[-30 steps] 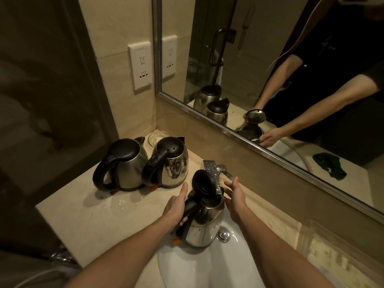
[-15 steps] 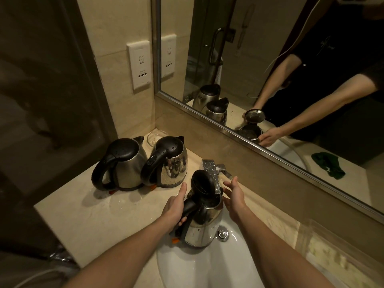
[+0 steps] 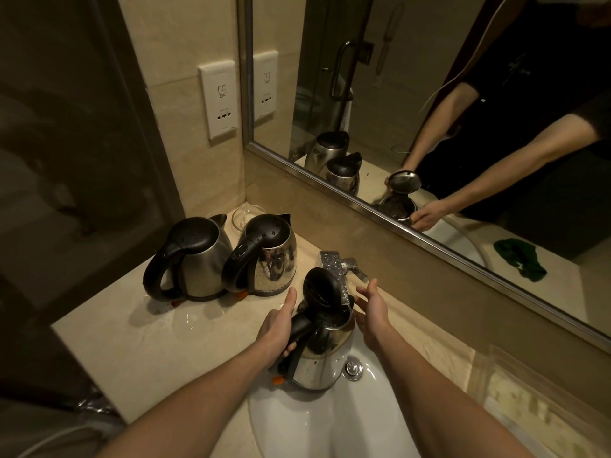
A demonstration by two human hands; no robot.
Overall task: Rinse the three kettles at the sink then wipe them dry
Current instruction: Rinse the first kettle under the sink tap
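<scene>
Open-lid kettle [image 3: 322, 358] in sink [image 3: 330, 424] under tap [image 3: 332, 264] — left hand [image 3: 276, 328] clamped round black handle [image 3: 301, 325], right hand [image 3: 372, 312] fingers straight, just beside steel body, gripping nothing. Wet steel likely slippery, heavier once filled — handle safest hold.

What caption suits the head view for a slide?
The left hand holds an open kettle at the sink; two closed kettles stand on the counter.

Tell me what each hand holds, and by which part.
The left hand grips the open-lidded kettle by its black handle, over the sink. The right hand, open beside it, holds nothing.
</scene>
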